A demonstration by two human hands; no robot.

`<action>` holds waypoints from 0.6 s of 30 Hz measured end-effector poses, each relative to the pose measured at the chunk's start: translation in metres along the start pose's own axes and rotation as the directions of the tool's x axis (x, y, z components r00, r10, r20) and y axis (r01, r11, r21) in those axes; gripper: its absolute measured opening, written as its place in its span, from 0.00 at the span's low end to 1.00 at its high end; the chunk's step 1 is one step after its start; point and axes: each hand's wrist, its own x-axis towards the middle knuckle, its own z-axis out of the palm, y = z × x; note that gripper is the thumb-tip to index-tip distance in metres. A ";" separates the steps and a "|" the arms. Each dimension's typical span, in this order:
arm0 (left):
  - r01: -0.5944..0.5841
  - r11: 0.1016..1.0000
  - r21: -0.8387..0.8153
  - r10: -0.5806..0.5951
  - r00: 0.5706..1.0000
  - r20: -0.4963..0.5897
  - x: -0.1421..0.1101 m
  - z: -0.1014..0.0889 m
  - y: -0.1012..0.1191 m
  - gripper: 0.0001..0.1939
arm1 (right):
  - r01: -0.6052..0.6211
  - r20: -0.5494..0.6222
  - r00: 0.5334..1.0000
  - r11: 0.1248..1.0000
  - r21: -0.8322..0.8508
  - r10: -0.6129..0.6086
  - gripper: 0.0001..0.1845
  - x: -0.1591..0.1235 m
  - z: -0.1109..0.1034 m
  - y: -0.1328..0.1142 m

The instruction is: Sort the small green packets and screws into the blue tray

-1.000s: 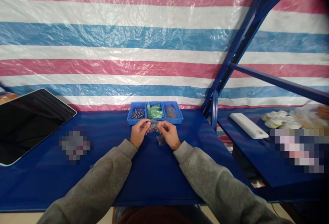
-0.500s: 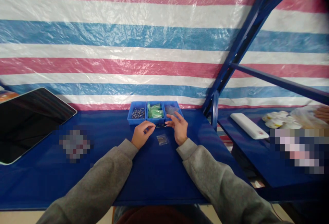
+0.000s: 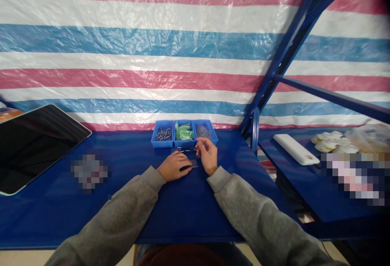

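My left hand (image 3: 175,166) is low over the table, its thumb and fingertips closed on the edge of a small clear plastic bag (image 3: 194,163). The hand covers much of the bag, so its contents are hard to see. My right hand (image 3: 208,155) is a little further right with its fingers drawn together in a pinch; whatever they grip is too small to name. Beside those fingertips, thin dark metallic pieces (image 3: 186,149) lie in front of a blue three-part bin (image 3: 163,144). Its compartments contain metal screw-like pieces (image 3: 164,134), green packets (image 3: 184,131) and clear plastic bags (image 3: 202,131).
A dark-screened tablet or monitor (image 3: 39,144) is at the left of the blue table (image 3: 183,217). On the right, a blue metal frame (image 3: 274,75) rises by a second surface with a white oblong object (image 3: 295,149) and white rounded items (image 3: 329,140). Striped sheeting (image 3: 137,79) hangs behind.
My left hand has come down and right onto the small bag, which has shifted slightly. My right hand has moved slightly left, its spread fingers now closed together.
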 end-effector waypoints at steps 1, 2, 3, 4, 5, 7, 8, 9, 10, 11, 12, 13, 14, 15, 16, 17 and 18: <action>0.021 1.000 -0.003 -0.021 1.000 -0.019 0.000 0.000 0.000 0.10 | 0.010 0.008 1.000 1.000 -0.017 -0.010 0.15 -0.001 0.000 0.000; 0.052 0.999 -0.013 -0.052 0.997 -0.051 0.000 -0.001 -0.001 0.10 | 0.019 0.015 1.000 0.999 -0.033 -0.019 0.16 -0.002 0.000 0.000; 0.093 0.995 -0.030 -0.096 0.990 -0.100 0.000 -0.001 -0.001 0.10 | 0.026 0.026 0.999 0.998 -0.048 -0.025 0.16 -0.003 0.001 -0.001; 0.142 0.988 -0.057 -0.149 0.976 -0.162 0.000 -0.001 -0.002 0.10 | 0.032 0.041 0.999 0.997 -0.065 -0.030 0.17 -0.004 0.001 -0.002; 0.193 0.977 -0.094 -0.210 0.949 -0.235 0.000 -0.002 -0.003 0.10 | 0.040 0.061 0.998 0.996 -0.082 -0.035 0.18 -0.005 0.001 -0.003; 0.287 0.942 -0.176 -0.333 0.868 -0.368 0.000 -0.003 -0.004 0.09 | 0.065 0.112 0.992 0.991 -0.119 -0.052 0.18 -0.007 0.002 -0.005; 0.322 0.922 -0.216 -0.385 0.825 -0.414 0.000 -0.004 -0.005 0.09 | 0.083 0.142 0.988 0.987 -0.137 -0.064 0.18 -0.008 0.003 -0.006; 0.345 0.905 -0.249 -0.423 0.790 -0.444 0.000 -0.005 -0.006 0.09 | 0.105 0.175 0.981 0.983 -0.152 -0.078 0.18 -0.009 0.003 -0.007; 0.357 0.893 -0.274 -0.448 0.767 -0.460 0.000 -0.006 -0.006 0.09 | 0.130 0.209 0.974 0.977 -0.169 -0.093 0.18 -0.010 0.003 -0.008; 0.362 0.886 -0.289 -0.461 0.755 -0.467 0.000 -0.007 -0.006 0.09 | 0.157 0.246 0.963 0.970 -0.185 -0.109 0.17 -0.011 0.004 -0.009; 0.359 0.884 -0.300 -0.465 0.751 -0.469 0.000 -0.008 -0.006 0.09 | 0.187 0.284 0.951 0.961 -0.202 -0.125 0.16 -0.012 0.004 -0.010; 0.354 0.884 -0.307 -0.464 0.752 -0.469 0.000 -0.008 -0.005 0.09 | 0.218 0.318 0.937 0.952 -0.217 -0.142 0.15 -0.013 0.004 -0.011; 0.346 0.885 -0.312 -0.460 0.755 -0.467 0.000 -0.008 -0.005 0.09 | 0.246 0.348 0.924 0.942 -0.229 -0.156 0.14 -0.013 0.005 -0.012; 0.340 0.886 -0.316 -0.456 0.759 -0.464 0.000 -0.008 -0.004 0.09 | 0.271 0.370 0.913 0.933 -0.239 -0.171 0.13 -0.014 0.005 -0.013; 0.334 0.886 -0.321 -0.455 0.760 -0.464 0.000 -0.008 -0.003 0.09 | 0.291 0.384 0.905 0.925 -0.244 -0.183 0.12 -0.014 0.005 -0.013; 0.329 0.884 -0.332 -0.457 0.759 -0.464 0.000 -0.008 -0.003 0.09 | 0.303 0.388 0.901 0.920 -0.248 -0.192 0.12 -0.014 0.005 -0.014; 0.325 0.878 -0.351 -0.464 0.757 -0.461 0.000 -0.009 -0.002 0.09 | 0.309 0.386 0.901 0.917 -0.250 -0.198 0.12 -0.015 0.005 -0.015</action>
